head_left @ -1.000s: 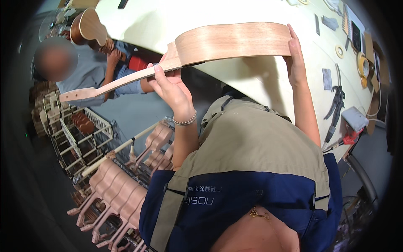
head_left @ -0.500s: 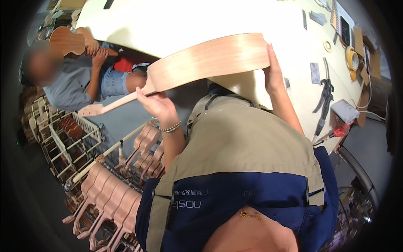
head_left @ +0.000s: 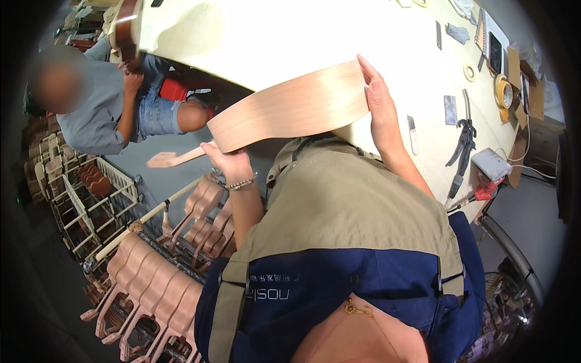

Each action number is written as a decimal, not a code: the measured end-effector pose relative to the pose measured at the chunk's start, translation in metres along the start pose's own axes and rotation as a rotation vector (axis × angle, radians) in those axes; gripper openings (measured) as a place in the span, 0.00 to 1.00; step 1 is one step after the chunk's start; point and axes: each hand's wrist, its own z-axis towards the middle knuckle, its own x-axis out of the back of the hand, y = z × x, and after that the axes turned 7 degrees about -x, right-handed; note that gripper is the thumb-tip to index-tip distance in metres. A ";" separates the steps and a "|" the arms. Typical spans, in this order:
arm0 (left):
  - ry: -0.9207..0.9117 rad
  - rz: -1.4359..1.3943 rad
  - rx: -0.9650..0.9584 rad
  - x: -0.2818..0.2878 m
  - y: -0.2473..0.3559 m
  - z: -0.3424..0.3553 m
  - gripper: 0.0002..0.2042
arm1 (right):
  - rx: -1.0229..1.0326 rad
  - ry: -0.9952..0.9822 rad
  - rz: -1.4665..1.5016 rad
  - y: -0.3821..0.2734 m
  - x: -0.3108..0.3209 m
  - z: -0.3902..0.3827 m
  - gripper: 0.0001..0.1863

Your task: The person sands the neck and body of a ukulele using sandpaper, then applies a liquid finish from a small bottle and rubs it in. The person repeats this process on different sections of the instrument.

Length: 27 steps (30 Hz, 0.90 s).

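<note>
I hold an unfinished pale wooden ukulele (head_left: 290, 100) side-on above the edge of the cream worktable (head_left: 254, 42), its neck pointing down to the left. My left hand (head_left: 229, 162) is closed round the neck by the body's heel, a bead bracelet on the wrist. At the body's right end, my right hand (head_left: 382, 109) grips the wood with fingers along the end; part of its grip is hidden behind the body.
A seated co-worker (head_left: 103, 112) at left holds a brown ukulele (head_left: 127, 27). Lower left are racks of unfinished bodies (head_left: 151, 266). Right on the table lie a black clamp-like tool (head_left: 465, 142), tape rolls (head_left: 503, 91), sanding pads (head_left: 449, 110) and a red power tool (head_left: 487, 187).
My ukulele has moved down and tilted, its right end higher than the left, and both hands moved with it. The co-worker has turned the brown ukulele and raised it toward the table's far edge.
</note>
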 end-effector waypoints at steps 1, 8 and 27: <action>-0.039 -0.042 0.083 0.006 0.001 0.003 0.22 | 0.077 -0.044 -0.033 -0.004 0.001 -0.001 0.30; -0.750 0.730 -0.229 0.056 -0.055 0.049 0.21 | 0.382 -0.187 -0.169 -0.019 0.001 0.001 0.32; -0.815 0.231 0.243 0.081 -0.050 0.084 0.20 | 0.670 0.039 -0.598 -0.045 0.016 0.007 0.27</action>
